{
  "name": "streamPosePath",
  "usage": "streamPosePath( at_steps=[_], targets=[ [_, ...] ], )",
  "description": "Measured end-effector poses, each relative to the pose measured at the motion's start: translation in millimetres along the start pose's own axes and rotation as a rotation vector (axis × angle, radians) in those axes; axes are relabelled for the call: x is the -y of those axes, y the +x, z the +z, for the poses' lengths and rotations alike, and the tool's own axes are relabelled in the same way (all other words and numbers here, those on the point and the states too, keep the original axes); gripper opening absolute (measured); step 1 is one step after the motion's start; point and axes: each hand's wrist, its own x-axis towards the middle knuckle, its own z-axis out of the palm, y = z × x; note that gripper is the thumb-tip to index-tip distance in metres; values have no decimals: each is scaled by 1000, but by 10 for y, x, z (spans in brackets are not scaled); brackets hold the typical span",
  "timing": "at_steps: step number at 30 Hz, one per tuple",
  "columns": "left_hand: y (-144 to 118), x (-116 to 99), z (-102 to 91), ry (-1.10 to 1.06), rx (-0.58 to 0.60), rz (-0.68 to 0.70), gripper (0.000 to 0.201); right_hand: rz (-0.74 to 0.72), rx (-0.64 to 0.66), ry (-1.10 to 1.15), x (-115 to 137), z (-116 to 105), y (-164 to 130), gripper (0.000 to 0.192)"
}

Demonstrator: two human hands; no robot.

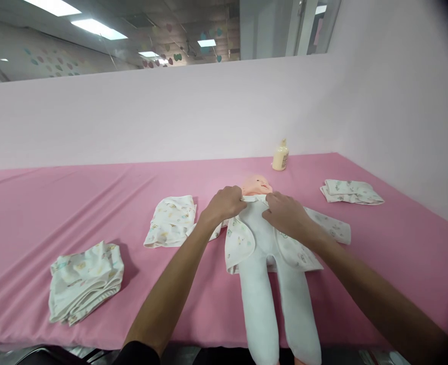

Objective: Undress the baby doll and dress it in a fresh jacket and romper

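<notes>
A baby doll [254,184] lies on its back on the pink sheet, head away from me. White footless leggings or a one-piece [261,299] cover its body and legs, and both feet end near the front edge. Under and around it is a printed white baby jacket [239,244], its front panels apart and one sleeve spread to the right. Beside the doll's neck, my left hand [227,204] pinches the jacket's collar. My right hand [287,215] is closed on the other side of the same collar. The fingertips are partly hidden.
Folded printed cloths lie around: one cloth [87,284] at front left, another cloth [172,223] left of the doll, and a third cloth [351,191] at right. A cream pump bottle [280,156] stands near the white wall [163,119]. The pink sheet [33,223] has creases.
</notes>
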Motion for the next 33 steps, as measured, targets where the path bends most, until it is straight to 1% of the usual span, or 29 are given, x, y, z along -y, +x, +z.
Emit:
streamPosePath(
  at_steps=[3,6,8,10,12,14,16,19,22,25,29,33],
  targets=[
    [-59,-27,-12,66,-60,49,41,-65,46,-49,-37,-69,-91,19],
    [-101,-94,28,100,-118,66,31,-127,68,-99,-56,-83,-149,19],
    [-119,-139,89,78,-156,63,20,-117,75,-119,-64,-81,-138,19],
    [-136,-160,175,34,-171,74,15,-85,67,-105,-86,-100,-89,20],
    [-153,-147,273,-15,-171,107,17,-77,52,-44,-130,-150,-26,25],
    [-167,-111,362,-43,-186,129,24,-96,37,54,-194,-214,31,32],
    [-175,-76,429,-56,-227,139,28,-104,29,152,-260,-266,73,37],
    [-179,-61,486,-88,-284,168,28,-92,38,274,-322,-288,109,41],
    [-186,-94,522,-98,-307,171,26,-81,46,374,-314,-268,113,39],
    [-198,-134,563,-92,-311,169,28,-106,34,436,-259,-256,93,32],
    [-210,-154,616,-113,-327,229,27,-118,19,443,-184,-260,63,23],
    [-205,-163,646,-120,-335,231,26,-121,-12,414,-135,-239,54,22]
  ],
)
